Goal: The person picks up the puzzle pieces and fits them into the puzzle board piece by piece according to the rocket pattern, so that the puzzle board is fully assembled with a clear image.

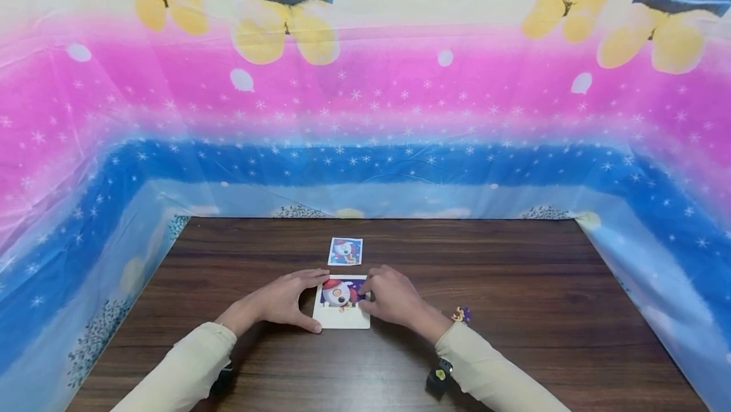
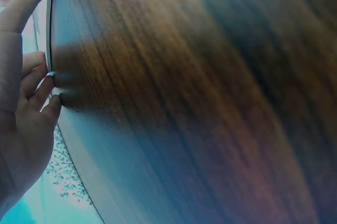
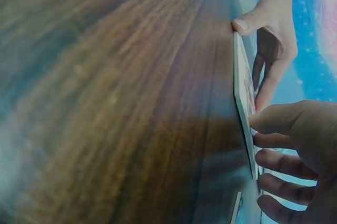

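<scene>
A cream-framed puzzle board (image 1: 342, 320) lies flat on the brown table, its picture of a white-faced figure in a red hat filling the upper part and its lower strip bare cream. My left hand (image 1: 285, 298) holds the board by its left side, thumb at the near corner and fingers at the far corner. Over the board's right side, my right hand (image 1: 393, 296) bends its thumb and fingers down onto the picture. In the right wrist view that thumb (image 3: 274, 119) is right at the board's face; I cannot tell whether a piece is between the fingertips.
Just beyond the board lies a small picture card (image 1: 346, 251) with a similar figure. Small purple and yellow pieces (image 1: 461, 315) are by my right wrist. A printed cloth (image 1: 411, 167) hangs around the back and sides of the table (image 1: 514, 259).
</scene>
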A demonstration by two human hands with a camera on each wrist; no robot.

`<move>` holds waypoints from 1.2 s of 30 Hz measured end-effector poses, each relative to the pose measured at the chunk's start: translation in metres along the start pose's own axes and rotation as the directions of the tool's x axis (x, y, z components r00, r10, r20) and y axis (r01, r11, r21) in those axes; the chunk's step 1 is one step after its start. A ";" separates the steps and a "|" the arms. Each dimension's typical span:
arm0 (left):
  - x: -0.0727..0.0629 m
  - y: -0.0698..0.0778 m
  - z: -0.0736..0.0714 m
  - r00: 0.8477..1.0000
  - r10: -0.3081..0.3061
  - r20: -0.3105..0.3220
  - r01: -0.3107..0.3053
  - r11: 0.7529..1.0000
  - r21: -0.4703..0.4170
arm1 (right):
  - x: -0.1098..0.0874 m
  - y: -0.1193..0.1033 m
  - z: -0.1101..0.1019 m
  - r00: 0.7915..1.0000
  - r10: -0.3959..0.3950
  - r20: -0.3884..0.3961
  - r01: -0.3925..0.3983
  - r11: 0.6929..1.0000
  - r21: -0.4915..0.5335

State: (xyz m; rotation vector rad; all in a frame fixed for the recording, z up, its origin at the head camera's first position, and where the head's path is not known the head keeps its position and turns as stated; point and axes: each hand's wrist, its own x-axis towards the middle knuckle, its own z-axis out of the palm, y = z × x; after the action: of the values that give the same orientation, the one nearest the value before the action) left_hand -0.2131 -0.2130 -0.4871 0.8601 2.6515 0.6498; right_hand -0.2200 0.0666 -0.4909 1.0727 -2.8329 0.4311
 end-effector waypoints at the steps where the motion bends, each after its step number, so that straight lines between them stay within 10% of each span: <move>1: 0.000 0.000 0.000 1.000 0.000 0.001 0.000 1.000 0.001 | 0.000 0.000 0.000 1.000 0.006 0.006 -0.006 1.000 0.007; 20: 0.002 0.001 -0.001 1.000 -0.016 -0.005 0.016 1.000 0.015 | -0.018 0.023 -0.023 0.997 0.049 -0.065 -0.035 0.978 0.205; 36: -0.001 0.003 -0.001 1.000 -0.011 -0.009 0.011 1.000 0.014 | -0.068 0.060 -0.027 0.991 0.115 -0.065 -0.105 0.983 0.149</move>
State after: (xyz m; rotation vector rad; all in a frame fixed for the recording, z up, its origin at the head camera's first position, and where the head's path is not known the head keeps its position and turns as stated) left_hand -0.2111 -0.2112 -0.4850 0.8474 2.6696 0.6346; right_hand -0.2091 0.1609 -0.4906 0.9038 -2.8414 0.6813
